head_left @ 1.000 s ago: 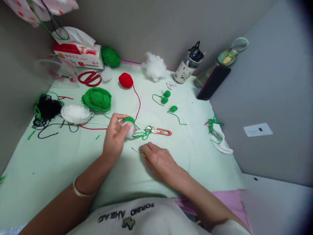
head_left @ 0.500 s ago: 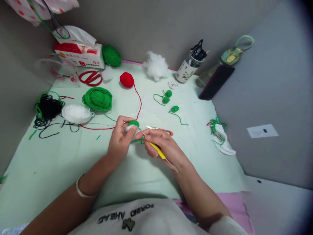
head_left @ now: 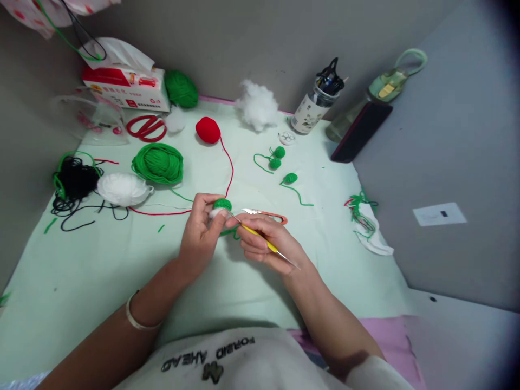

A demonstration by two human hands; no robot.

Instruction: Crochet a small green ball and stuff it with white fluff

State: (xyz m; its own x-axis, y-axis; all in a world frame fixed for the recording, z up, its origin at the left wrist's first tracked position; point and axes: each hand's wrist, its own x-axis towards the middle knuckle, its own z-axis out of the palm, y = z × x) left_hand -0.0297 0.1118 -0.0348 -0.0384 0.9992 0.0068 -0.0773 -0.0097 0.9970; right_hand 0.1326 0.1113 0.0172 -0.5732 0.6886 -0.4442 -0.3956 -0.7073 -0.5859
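Note:
My left hand (head_left: 200, 230) is closed round a small green and white crocheted piece (head_left: 221, 206), held just above the pale green table cover (head_left: 101, 260). My right hand (head_left: 268, 244) pinches a crochet hook with a yellow grip (head_left: 260, 237), whose metal tip points at the piece. A green yarn strand runs from the piece back to the large green yarn ball (head_left: 157, 163). Orange-handled thread snips (head_left: 270, 216) lie just behind my right hand.
Red yarn ball (head_left: 208, 130), white yarn (head_left: 122, 188), black yarn tangle (head_left: 75, 181), red scissors (head_left: 146, 128), tissue box (head_left: 128, 89), stuffing (head_left: 257, 106), small green crocheted bits (head_left: 280, 162), a jar (head_left: 314, 108), bottle (head_left: 382, 92) and phone (head_left: 361, 132) ring the cover. Yarn scraps (head_left: 363, 222) lie right.
My right hand picked the crochet hook up off the cover and brought its tip to the piece in my left hand. My left hand stayed about where it was.

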